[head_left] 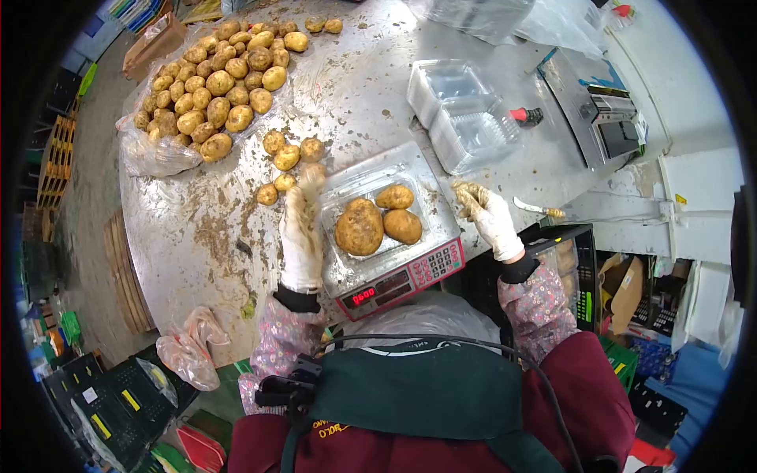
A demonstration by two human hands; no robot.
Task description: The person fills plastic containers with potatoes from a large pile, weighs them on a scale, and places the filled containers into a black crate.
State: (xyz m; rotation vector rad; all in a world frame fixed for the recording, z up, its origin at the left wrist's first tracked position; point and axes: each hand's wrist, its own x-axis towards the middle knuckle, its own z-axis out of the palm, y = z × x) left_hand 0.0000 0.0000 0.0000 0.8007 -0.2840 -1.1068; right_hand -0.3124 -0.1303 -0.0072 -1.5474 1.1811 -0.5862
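A digital scale (378,293) with a red-lit display stands before me on the metal table. On its pan sits a clear plastic tray (335,264) holding one large potato (359,227) and two smaller ones. My left hand (301,236), in a dirty white glove, is beside the scale's left edge. A motion-blurred potato (314,175) is at its fingertips, apparently gripped. To the right of the scale hovers my right hand (487,211), also gloved, with soiled fingers loosely bent and nothing visible in them. Several loose potatoes (285,158) lie beyond my left hand.
A large heap of potatoes (213,87) lies on plastic at the back left. Stacked clear trays (469,134) stand behind the scale. A red-and-black handled tool (527,117), a knife (536,208) and a metal machine (587,106) are to the right.
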